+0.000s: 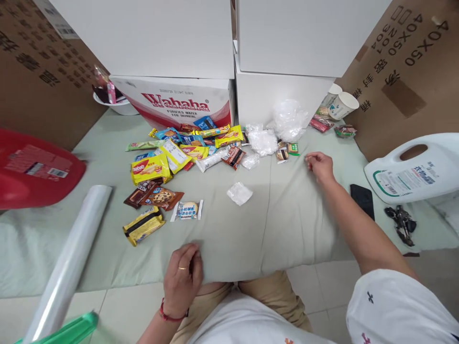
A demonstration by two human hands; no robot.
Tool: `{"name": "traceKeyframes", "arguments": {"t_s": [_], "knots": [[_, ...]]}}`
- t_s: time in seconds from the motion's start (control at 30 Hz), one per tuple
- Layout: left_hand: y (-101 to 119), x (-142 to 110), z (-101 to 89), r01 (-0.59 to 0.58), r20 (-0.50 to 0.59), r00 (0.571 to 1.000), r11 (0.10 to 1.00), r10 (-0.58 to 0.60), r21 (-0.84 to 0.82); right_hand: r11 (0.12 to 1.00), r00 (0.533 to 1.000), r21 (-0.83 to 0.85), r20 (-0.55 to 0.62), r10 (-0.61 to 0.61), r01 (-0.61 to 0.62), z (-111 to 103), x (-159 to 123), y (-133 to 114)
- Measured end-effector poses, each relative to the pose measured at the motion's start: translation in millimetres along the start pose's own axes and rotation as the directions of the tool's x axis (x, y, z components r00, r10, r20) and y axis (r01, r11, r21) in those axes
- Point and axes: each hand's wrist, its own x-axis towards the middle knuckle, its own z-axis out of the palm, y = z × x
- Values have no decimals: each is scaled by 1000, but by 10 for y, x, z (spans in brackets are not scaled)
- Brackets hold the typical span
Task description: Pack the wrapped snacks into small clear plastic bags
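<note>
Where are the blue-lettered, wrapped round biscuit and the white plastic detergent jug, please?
Blue-lettered, wrapped round biscuit (187,210): head view, middle of the wrapper.
White plastic detergent jug (418,174): head view, on the label.

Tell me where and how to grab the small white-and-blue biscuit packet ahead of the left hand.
Best pinch the biscuit packet across its middle, fingers on its near and far edges, coming from the near side. It lies flat, its thin sealed ends pointing left and right; the brown cookie packet crowds its far left, while the left hand is nearer.
</note>
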Motion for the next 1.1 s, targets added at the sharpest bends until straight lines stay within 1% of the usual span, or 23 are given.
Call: {"name": "traceKeyframes", "arguments": {"t_s": [0.07, 0.1, 0.2, 0.27, 0.3, 0.37, 0.43, 0.5, 0.53, 0.57, 0.6, 0.67, 0.73, 0.77, 0.8, 0.83, 0.87, 0.9, 0.93, 0.97, 1.03, 1.07, 1.1], "knots": [[21, 19, -11, 106, -26, 994, 993, -108, -59, 1000, 998, -14, 62, 2, -1, 24, -363, 19], [31, 32, -15, 151, -8, 988, 983, -152, -100, 999, 994, -33, 113, -3, 7, 16, -536, 4], [61, 73, -22, 251, 123, 966, 942, -229, -223, 990, 957, -119, 288, -38, 75, 26, -975, -130], [90, 91, -27, 318, 190, 943, 905, -272, -282, 975, 922, -156, 377, -89, 158, 152, -1207, -278], [109, 92, -32, 357, 206, 930, 882, -304, -308, 963, 905, -160, 402, -137, 217, 265, -1308, -359], [154, 80, -50, 425, 235, 903, 830, -359, -362, 926, 876, -155, 408, -256, 343, 570, -1477, -516], [198, 50, -85, 473, 267, 880, 778, -394, -412, 893, 869, -193, 382, -314, 407, 918, -1590, -645], [231, 19, -141, 501, 299, 865, 735, -403, -457, 883, 892, -285, 372, -258, 374, 1211, -1652, -741], [243, 10, -175, 513, 315, 858, 712, -407, -478, 883, 897, -311, 381, -223, 352, 1314, -1679, -782], [257, 9, -209, 529, 327, 848, 684, -416, -502, 887, 891, -305, 402, -210, 347, 1382, -1715, -823], [276, 18, -240, 552, 339, 834, 646, -436, -527, 892, 879, -270, 418, -230, 362, 1417, -1770, -865], [338, 74, -279, 613, 379, 785, 532, -490, -583, 888, 852, -166, 402, -337, 429, 1408, -1964, -960], [435, 181, -267, 682, 470, 715, 370, -518, -631, 858, 827, -105, 349, -441, 502, 1344, -2275, -1054], [491, 248, -240, 710, 530, 682, 281, -504, -645, 843, 811, -87, 338, -477, 531, 1309, -2460, -1089], [547, 318, -201, 733, 586, 647, 187, -488, -654, 832, 793, -61, 346, -501, 552, 1279, -2650, -1111], [598, 383, -156, 732, 611, 628, 100, -481, -674, 828, 775, -24, 369, -514, 561, 1256, -2831, -1117], [640, 437, -108, 715, 614, 626, 40, -481, -698, 834, 762, 21, 394, -514, 551, 1240, -2992, -1106], [673, 475, -62, 698, 608, 631, 11, -482, -716, 852, 758, 69, 422, -497, 519, 1230, -3123, -1081], [696, 494, -22, 685, 597, 642, 9, -481, -728, 881, 771, 122, 440, -460, 457, 1224, -3220, -1047], [710, 495, 9, 681, 588, 655, 34, -475, -732, 914, 800, 179, 442, -405, 363, 1218, -3282, -1010], [722, 455, 40, 685, 573, 686, 130, -449, -717, 948, 877, 285, 407, -257, 146, 1199, -3319, -947], [727, 425, 42, 685, 566, 699, 180, -438, -706, 947, 903, 315, 385, -192, 67, 1183, -3310, -929], [734, 395, 36, 682, 557, 709, 220, -432, -698, 945, 915, 326, 375, -149, 21, 1164, -3293, -922]]}}
